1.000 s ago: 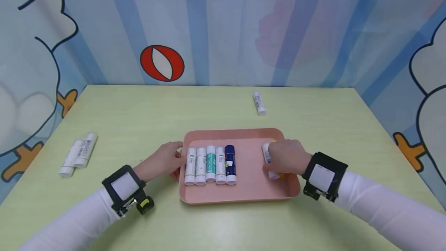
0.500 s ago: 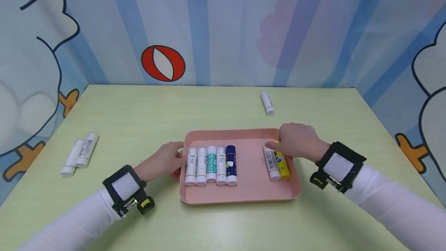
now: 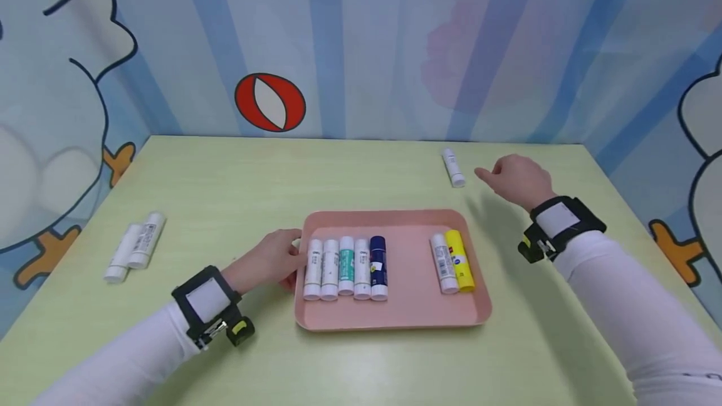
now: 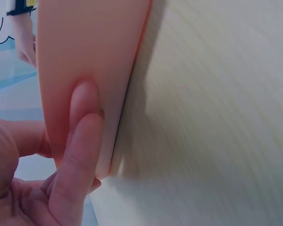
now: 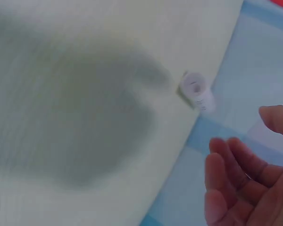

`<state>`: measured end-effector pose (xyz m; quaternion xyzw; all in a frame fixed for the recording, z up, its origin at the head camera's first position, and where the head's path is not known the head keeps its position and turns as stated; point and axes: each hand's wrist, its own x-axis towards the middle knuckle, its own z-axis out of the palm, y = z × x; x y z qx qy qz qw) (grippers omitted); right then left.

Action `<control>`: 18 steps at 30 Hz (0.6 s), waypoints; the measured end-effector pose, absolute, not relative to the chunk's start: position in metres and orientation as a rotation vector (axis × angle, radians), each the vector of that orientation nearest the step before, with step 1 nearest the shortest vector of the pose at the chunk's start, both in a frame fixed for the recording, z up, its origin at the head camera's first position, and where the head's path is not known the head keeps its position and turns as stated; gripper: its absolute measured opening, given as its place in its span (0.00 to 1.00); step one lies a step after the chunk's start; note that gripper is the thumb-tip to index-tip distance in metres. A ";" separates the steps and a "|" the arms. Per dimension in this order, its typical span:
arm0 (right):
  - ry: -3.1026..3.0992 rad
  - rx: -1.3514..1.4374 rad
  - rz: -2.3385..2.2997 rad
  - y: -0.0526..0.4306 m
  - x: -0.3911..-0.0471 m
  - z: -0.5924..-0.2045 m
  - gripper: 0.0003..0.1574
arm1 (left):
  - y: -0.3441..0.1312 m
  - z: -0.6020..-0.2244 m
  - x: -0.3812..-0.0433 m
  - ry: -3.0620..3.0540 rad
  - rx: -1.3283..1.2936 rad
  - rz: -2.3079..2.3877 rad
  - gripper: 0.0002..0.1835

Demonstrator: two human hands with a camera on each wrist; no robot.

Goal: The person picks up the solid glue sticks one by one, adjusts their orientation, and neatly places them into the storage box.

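Note:
At the left end of the pink tray (image 3: 412,318), my left hand (image 3: 273,259) pinches the wall, its thumb at the rim. In the left wrist view, fingers (image 4: 82,127) lie against the tray's outer side. My right hand (image 3: 519,180) hangs over the table behind the tray with loosely bent fingers, holding nothing. Just left of it lies a white glue stick (image 3: 454,168), apart from the hand. Inside the tray, a row of white, green-labelled and dark blue glue sticks (image 3: 378,268) fills the left part. A white glue stick (image 3: 444,264) and a yellow one (image 3: 460,260) lie side by side at the right.
Two white glue sticks (image 3: 135,244) lie together near the table's left edge. A printed curtain (image 3: 361,49) in blue stripes stands behind the table (image 3: 254,174) and along both sides.
My right hand has let go of the white glue stick at the tray's right side and moved back and right over the table. The left hand keeps its hold on the tray.

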<state>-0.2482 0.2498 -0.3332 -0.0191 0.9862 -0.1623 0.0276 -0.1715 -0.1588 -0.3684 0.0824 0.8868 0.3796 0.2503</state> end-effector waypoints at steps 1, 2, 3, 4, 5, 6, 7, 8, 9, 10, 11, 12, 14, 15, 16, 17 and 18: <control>3.056 -0.041 -0.518 0.252 -0.253 -0.338 0.30 | -0.159 -0.368 -0.171 2.412 0.224 1.038 0.26; 3.061 -0.023 -0.535 0.253 -0.258 -0.343 0.31 | -0.159 -0.368 -0.170 2.412 0.223 1.040 0.26; 3.058 -0.003 -0.547 0.254 -0.263 -0.348 0.33 | -0.158 -0.368 -0.170 2.412 0.221 1.039 0.26; 3.048 0.012 -0.560 0.255 -0.268 -0.352 0.36 | -0.158 -0.368 -0.169 2.413 0.219 1.037 0.26; 3.032 0.023 -0.575 0.256 -0.272 -0.356 0.41 | -0.158 -0.369 -0.169 2.414 0.217 1.033 0.26; 3.012 0.036 -0.590 0.256 -0.277 -0.359 0.46 | -0.157 -0.369 -0.168 2.415 0.214 1.031 0.26; 2.991 0.047 -0.603 0.257 -0.281 -0.362 0.50 | -0.157 -0.369 -0.167 2.415 0.210 1.029 0.26; 2.969 0.061 -0.612 0.257 -0.286 -0.364 0.55 | -0.156 -0.369 -0.167 2.417 0.208 1.027 0.26; 2.951 0.074 -0.620 0.256 -0.290 -0.366 0.59 | -0.156 -0.369 -0.167 2.418 0.208 1.026 0.26; 2.938 0.082 -0.630 0.256 -0.294 -0.367 0.62 | -0.156 -0.369 -0.166 2.417 0.207 1.029 0.26; 2.924 0.096 -0.642 0.255 -0.297 -0.369 0.65 | -0.156 -0.369 -0.166 2.419 0.208 1.029 0.26; 2.913 0.111 -0.652 0.255 -0.300 -0.370 0.67 | -0.156 -0.369 -0.166 2.419 0.206 1.030 0.26; 2.891 0.142 -0.652 0.253 -0.304 -0.372 0.71 | -0.156 -0.368 -0.165 2.422 0.209 1.028 0.25; 2.879 0.150 -0.645 0.253 -0.305 -0.373 0.72 | -0.156 -0.368 -0.165 2.424 0.210 1.024 0.25; 2.870 0.160 -0.634 0.253 -0.306 -0.374 0.72 | -0.155 -0.368 -0.165 2.425 0.209 1.023 0.25; 2.864 0.170 -0.614 0.252 -0.308 -0.376 0.72 | -0.155 -0.369 -0.165 2.426 0.211 1.020 0.25; 2.864 0.175 -0.588 0.253 -0.308 -0.378 0.72 | -0.155 -0.369 -0.165 2.427 0.212 1.019 0.25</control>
